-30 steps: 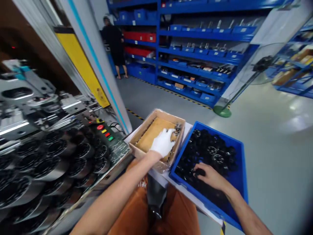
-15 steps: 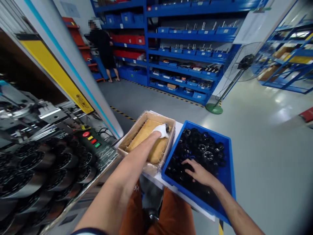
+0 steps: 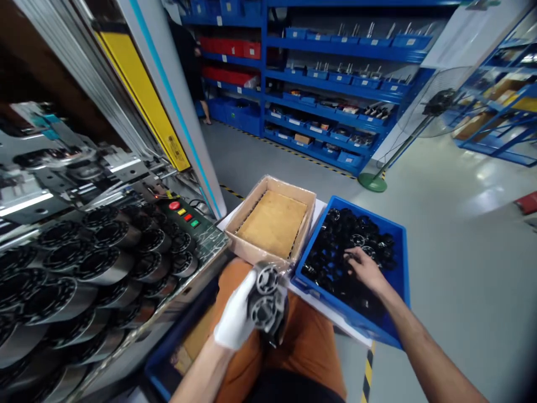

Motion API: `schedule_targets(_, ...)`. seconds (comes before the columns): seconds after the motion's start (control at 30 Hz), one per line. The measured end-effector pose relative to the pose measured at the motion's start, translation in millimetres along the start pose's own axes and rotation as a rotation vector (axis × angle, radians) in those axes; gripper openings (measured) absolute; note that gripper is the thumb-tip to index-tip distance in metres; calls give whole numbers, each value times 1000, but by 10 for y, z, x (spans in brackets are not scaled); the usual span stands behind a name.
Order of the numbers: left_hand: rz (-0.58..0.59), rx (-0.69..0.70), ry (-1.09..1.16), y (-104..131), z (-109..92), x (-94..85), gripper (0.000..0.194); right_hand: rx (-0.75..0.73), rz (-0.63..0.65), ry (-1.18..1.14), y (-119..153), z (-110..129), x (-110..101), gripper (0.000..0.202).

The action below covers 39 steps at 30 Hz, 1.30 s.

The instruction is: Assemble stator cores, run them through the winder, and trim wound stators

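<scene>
My left hand (image 3: 238, 313), in a white glove, is wrapped round several dark ring-shaped parts (image 3: 265, 311) above my lap, at the near side of the carton (image 3: 308, 221). Two of their round open ends face up. The carton is lined with clear plastic and has a brown sheet inside. My bare right hand (image 3: 364, 267) is over the blue bin (image 3: 403, 263), its fingers pinched on a small black part that is partly hidden. Many black parts (image 3: 331, 252) lie heaped in that bin.
At the left, rows of large metal-sided rings (image 3: 100, 263) stand beside a machine with buttons (image 3: 184, 214). A blue shelf (image 3: 335, 42), a green-based fan (image 3: 372, 182) and a person (image 3: 191, 56) are farther back. Another blue bin (image 3: 157, 372) sits low.
My left hand has come back from the carton to above my lap, holding dark parts. My right hand has closed its fingers over the bin. The view has shifted.
</scene>
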<state>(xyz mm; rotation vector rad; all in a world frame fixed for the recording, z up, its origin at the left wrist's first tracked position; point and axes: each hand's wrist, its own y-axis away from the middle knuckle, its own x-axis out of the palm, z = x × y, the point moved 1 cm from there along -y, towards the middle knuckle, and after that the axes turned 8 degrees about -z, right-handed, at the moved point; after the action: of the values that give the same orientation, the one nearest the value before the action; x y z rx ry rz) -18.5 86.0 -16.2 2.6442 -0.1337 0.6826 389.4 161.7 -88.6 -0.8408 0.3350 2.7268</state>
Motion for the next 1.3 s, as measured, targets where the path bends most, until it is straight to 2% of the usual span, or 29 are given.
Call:
schedule_targets(0.1,-56,-70,101,426,368,-267,68,-56,-52,-73,289,263,-34,47)
schedule_targets(0.17,-107,-81,201,597,464,-333,72,-102,-18,-139,612,524,56,56)
schedule_targets(0.23,-120,-68,293,702,422,-297,71,-137,70,-204,1004,849,208,54)
schedule_targets(0.33,-26,-70,356,790,224,-143,67,-212,243,-278,1575,1419,421,40)
schedule_targets(0.37,-2,-82,354,813,164,-93,66,-286,288,-307,1728,1613,470,29)
schedule_targets(0.43,-40,-65,316,863,92,-30,64,-546,320,-328,1959,1955,536,8)
schedule_targets(0.53,-185,91,181,947,113,-28,63,-768,279,-338,2136,2232,614,32)
schedule_targets(0.6,-218,161,77,998,178,-61,63,-816,255,-343,2191,2266,667,37)
schedule_targets(0.73,-222,180,-52,1051,261,-119,58,-826,196,-310,2270,2192,734,36)
schedule_targets(0.93,-126,240,-23,1007,154,-5,53,-731,119,-298,2320,2182,790,35)
schedule_targets(1.03,-127,246,-29,1009,180,2,49,-725,58,-303,2309,2199,861,39)
schedule_targets(1.17,-125,234,-33,1044,276,-94,52,-789,-10,-331,2285,2176,957,42)
schedule_targets(1.3,-109,164,-35,1036,173,-108,50,-827,-44,-284,2263,2103,992,37)
